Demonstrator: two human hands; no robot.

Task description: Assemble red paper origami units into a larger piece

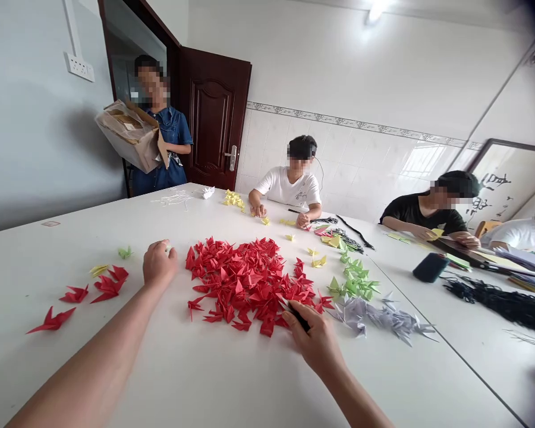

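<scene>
- The red cranes (238,270) lie in a broad heap on the white table (196,386), between the person's two hands
- The right hand (317,343) grasps a black-handled tool (300,317), its pointed tip at the near right part of the heap
- The left hand (158,264) is just left of the heap, fingers curled; a pale bit shows at them, but I cannot tell whether they grip it
- Green cranes (355,277) lie right of the heap, with white cranes (374,316) just beside them, nearer the person
- Left of the left hand lie a few stray red cranes, a yellow piece (98,270) and a small green piece (125,252)
- Across the table, a co-worker in white (289,191) has one hand at a yellow piece
- Farther right, a co-worker in black (412,209) holds yellow paper (437,233)
- Nearer on that side are a dark pouch (430,267) and black cords (502,306)
- By the open door (214,113), a person in blue (178,128) holds a box (131,141)
</scene>
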